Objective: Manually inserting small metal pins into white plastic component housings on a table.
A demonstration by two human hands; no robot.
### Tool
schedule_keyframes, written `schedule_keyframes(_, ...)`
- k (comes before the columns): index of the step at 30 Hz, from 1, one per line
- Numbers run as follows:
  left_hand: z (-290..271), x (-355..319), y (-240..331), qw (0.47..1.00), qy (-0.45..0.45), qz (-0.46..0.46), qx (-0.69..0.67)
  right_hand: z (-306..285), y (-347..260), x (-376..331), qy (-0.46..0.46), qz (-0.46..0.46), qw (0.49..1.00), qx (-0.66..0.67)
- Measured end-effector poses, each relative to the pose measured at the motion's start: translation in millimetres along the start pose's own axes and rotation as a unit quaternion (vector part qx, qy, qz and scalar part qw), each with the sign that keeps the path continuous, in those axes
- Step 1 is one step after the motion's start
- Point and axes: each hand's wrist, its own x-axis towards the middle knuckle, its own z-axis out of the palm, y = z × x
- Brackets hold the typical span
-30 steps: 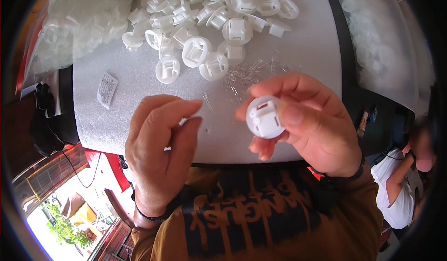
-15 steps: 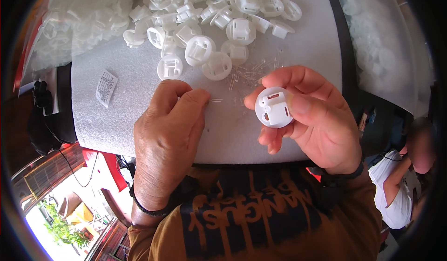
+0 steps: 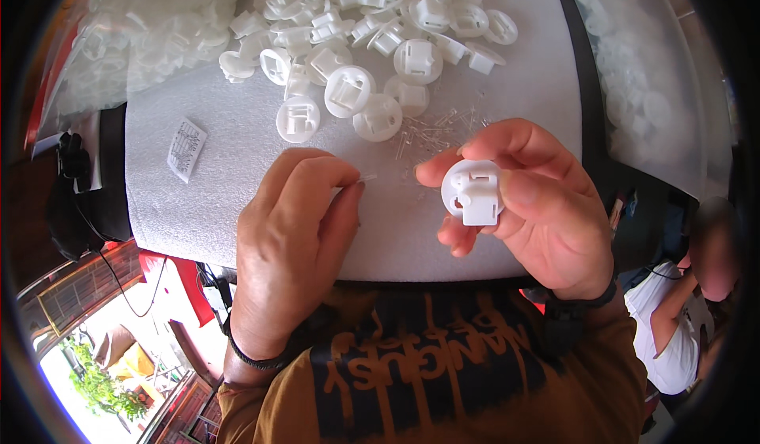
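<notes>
Pinching a white disc in the right hand, above the table. Left hand narrowed to a pinch beside a small clear piece; cannot tell whether it's gripped.

Soft, pale light over the desk, harsh glare beyond its near left corner.
Daylight burns out the opening past that corner, while the shirt below the near edge sits dim. Toward the far edge, the white parts show faint shading. Fisheye distortion bows the desk's sides, black rims the view, and the clear pins look indistinct.
</notes>
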Motion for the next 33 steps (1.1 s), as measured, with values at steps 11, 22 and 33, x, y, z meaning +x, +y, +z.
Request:
schedule_keyframes(11, -7, -3, 24, 0.845, -0.049, -0.122, -0.518, -4, 4, 2, -0.055, -0.055, 0.997, 0.011)
schedule_keyframes(22, 1, -1, 21, 0.775, -0.077, -0.099, -0.619, 5, 2, -1, -0.052, -0.063, 0.997, -0.001)
schedule_keyframes(33, 4, 1, 19, 0.842, -0.032, -0.070, -0.534, -3, 6, 0, -0.103, -0.080, 0.991, -0.006)
